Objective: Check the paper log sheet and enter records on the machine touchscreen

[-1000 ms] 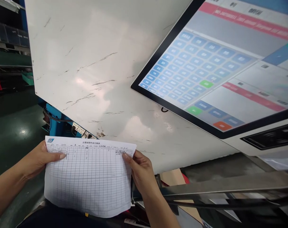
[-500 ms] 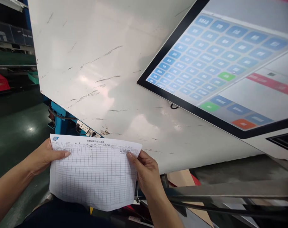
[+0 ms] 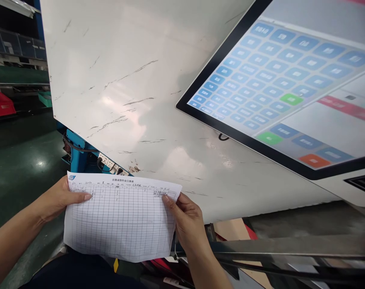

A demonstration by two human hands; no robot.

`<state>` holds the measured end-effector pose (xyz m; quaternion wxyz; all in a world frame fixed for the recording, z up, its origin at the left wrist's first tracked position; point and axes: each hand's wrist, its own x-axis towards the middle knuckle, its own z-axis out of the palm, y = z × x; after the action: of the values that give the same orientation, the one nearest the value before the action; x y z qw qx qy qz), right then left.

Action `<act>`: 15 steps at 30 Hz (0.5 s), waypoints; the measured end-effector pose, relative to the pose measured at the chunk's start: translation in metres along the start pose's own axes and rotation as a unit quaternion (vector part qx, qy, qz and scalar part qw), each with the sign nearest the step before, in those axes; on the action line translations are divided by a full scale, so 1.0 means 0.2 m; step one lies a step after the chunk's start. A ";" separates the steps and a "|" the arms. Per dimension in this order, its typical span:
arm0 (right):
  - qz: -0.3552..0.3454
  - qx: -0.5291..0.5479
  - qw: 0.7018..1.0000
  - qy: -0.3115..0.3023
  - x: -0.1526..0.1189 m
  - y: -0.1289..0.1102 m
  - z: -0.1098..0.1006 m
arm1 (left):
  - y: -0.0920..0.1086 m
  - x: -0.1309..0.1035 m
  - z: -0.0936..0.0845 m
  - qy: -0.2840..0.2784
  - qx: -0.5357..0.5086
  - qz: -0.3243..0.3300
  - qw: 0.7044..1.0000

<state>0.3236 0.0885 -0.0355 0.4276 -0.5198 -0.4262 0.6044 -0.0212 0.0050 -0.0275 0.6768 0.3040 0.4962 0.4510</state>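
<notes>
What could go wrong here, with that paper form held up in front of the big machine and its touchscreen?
1. The paper form is pinched only at its top corners by the left hand and right hand; its lower edge hangs free, so it might bend or crease.
2. The touchscreen sits close above; a raised hand or the sheet could perhaps brush a button by accident.

Glossy green floor [image 3: 23,160], scuffed white panel [image 3: 125,80]

Bare forearms, unsleeved; dark trousers below.
</notes>
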 end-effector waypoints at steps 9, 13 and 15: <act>0.014 0.013 1.000 0.011 0.00 0.02 -0.01 | 0.00 0.01 -0.01 -0.002 -0.005 0.007 1.000; 0.007 -0.002 1.000 -0.006 -0.01 0.01 -0.02 | -0.01 0.01 -0.01 -0.011 -0.003 0.012 1.000; -0.007 -0.013 1.000 -0.016 -0.01 0.00 -0.03 | -0.02 0.02 -0.01 0.002 -0.001 0.012 1.000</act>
<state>0.3289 0.0872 -0.0349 0.4183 -0.5124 -0.4444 0.6041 -0.0219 0.0068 -0.0322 0.6703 0.3084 0.4935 0.4604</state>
